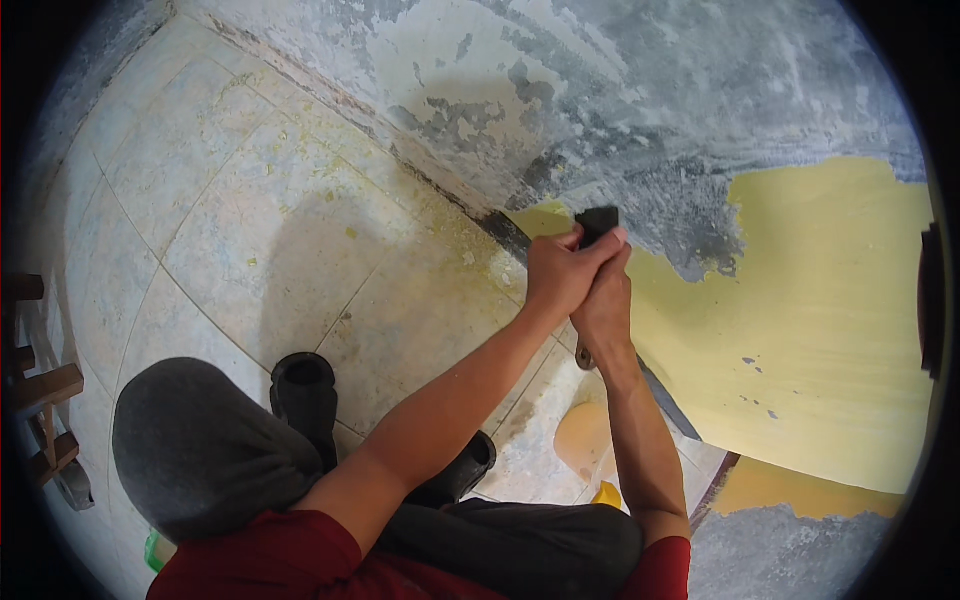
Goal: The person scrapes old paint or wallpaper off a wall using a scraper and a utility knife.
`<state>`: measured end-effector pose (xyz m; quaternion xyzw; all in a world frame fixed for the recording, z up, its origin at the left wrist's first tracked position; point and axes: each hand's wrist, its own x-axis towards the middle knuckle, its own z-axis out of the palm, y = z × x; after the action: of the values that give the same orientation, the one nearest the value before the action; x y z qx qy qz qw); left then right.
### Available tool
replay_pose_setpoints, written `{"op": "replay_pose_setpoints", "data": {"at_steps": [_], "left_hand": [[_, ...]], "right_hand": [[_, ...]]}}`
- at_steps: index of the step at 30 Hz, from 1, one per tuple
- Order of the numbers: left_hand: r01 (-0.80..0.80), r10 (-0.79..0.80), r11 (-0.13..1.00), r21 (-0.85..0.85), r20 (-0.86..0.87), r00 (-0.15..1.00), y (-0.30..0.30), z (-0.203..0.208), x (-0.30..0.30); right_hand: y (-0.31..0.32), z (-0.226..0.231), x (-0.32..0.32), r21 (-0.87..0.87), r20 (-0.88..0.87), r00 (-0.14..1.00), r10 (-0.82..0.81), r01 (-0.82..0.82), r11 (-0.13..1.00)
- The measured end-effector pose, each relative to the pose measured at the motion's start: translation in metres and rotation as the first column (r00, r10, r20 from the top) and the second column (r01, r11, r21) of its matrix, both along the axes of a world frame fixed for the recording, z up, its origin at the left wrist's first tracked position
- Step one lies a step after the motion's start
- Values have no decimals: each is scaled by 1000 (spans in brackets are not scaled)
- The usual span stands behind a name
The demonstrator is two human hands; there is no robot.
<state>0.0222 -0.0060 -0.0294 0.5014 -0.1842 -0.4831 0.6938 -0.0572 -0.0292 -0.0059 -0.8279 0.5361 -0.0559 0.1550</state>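
Your left hand [560, 272] and right hand [604, 308] had fingers [606, 243] wrapped round the scraper [600, 219]. Low, steady strokes seemed best for the yellow paint [800, 290].

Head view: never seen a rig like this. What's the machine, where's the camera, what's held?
There is no machine here: these are a person's bare left hand and right hand. The single picture comes from a wide fisheye camera worn on the head, looking down, so straight edges bend and the rim is dark. Both hands grip a dark tool; its handle end pokes out below them. Its head is at the lower wall, where yellow paint meets a rough grey area. Yellowish flakes lie scattered on the tiled floor.
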Motion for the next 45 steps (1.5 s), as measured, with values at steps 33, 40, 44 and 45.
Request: {"op": "replay_pose_setpoints", "data": {"at_steps": [33,40,44,45], "left_hand": [[-54,2,995,-86,-519,855,3,-39,19],[67,-64,998,14,-156,986,-1,-31,2],[-77,65,996,-48,-211,975,3,-24,-9],[-84,64,995,-58,-283,957,4,-21,-14]], "right_hand": [[4,-29,30,-84,-67,993,98,-103,991],[12,-6,8,9,121,993,-8,7,1000],[12,-1,4,18,129,989,75,-78,997],[12,-5,-3,-7,219,971,93,-93,996]]}}
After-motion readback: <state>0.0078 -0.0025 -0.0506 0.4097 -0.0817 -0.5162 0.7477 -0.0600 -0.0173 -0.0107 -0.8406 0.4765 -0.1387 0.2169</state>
